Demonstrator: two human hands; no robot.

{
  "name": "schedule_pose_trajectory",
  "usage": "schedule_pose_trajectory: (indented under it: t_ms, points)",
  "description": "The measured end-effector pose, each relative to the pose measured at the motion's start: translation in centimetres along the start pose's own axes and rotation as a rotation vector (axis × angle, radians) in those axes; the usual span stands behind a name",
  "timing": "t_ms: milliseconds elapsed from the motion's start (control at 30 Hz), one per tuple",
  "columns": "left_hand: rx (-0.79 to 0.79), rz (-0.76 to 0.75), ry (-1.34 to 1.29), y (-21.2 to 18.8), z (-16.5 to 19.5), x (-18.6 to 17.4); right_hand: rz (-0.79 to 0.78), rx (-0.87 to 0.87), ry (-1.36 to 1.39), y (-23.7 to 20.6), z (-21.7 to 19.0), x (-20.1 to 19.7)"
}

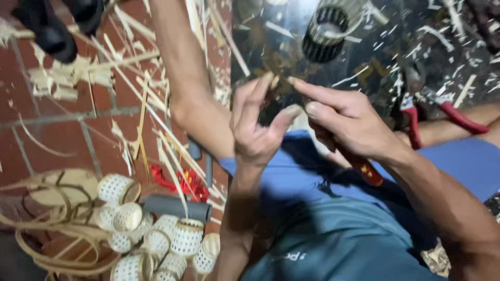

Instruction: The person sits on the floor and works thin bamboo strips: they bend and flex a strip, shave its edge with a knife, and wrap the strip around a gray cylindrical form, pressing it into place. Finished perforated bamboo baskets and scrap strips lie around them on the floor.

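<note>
Both hands meet at the middle of the view, and each grip is narrow. The left hand [255, 127] pinches a small dark woven piece [271, 106] between thumb and curled fingers. The right hand [346, 122] lays its forefinger along the top of that piece while its palm closes round a red-handled tool [364, 167], whose handle juts out toward 5 o'clock. The blade end is hidden under the fingers, so I cannot tell where it touches the weave.

The step in hand looks like fine work on the piece's rim, trimming or tucking a strip, with the left hand steadying. The next move seems to call for a firm pinch and a short, controlled stroke of the tool, away from the left thumb.

At 12 o'clock a larger dark woven ring [325, 32] lies on a dark sheet [458, 47] strewn with shavings. At 3 o'clock lies a pair of red-handled pliers [432, 114]. At 8 o'clock a cluster of pale woven baskets [151, 237] sits on the brick floor [57, 140], beside a grey tube [174, 207], red scraps [182, 182] and loose bamboo strips [140, 112].
</note>
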State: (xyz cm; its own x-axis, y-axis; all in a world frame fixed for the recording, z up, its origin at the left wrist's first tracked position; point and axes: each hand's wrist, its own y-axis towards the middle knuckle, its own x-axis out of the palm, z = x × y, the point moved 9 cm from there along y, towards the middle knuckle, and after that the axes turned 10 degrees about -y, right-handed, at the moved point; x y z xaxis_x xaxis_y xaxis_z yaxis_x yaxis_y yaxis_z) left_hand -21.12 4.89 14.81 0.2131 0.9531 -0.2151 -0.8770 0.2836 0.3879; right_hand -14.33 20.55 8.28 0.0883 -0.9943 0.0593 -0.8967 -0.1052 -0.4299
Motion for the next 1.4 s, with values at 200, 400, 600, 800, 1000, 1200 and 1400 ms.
schedule_pose_trajectory:
  t_ms: [200,400,600,800,1000,1200,1400]
  points:
    - [0.002,0.126,-0.071,2.4,0.3,-2.2,0.002,-0.009,-0.177,3.7,2.2,1.7]
    - [-0.087,0.305,-0.82,5.9,-2.1,-11.3,-0.088,0.47,-0.169,8.2,9.1,3.6]
    - [-0.206,0.414,-1.076,6.0,-8.4,-11.1,-0.173,0.114,-0.628,18.1,0.6,3.5]
    - [-0.381,0.312,-1.28,5.8,-12.7,-6.9,-0.004,-0.245,-0.994,19.5,-3.7,-7.3]
    - [-0.596,0.139,-1.328,2.7,-16.2,0.6,0.572,-0.447,-1.716,6.2,1.1,-22.8]
    - [-0.721,0.056,-1.3,1.6,-18.2,7.2,0.697,-0.282,-1.538,-0.8,7.2,-29.2]
    - [-0.71,0.045,-1.31,1.1,-18.3,8.7,0.702,-0.641,-1.484,0.6,4.8,-25.8]
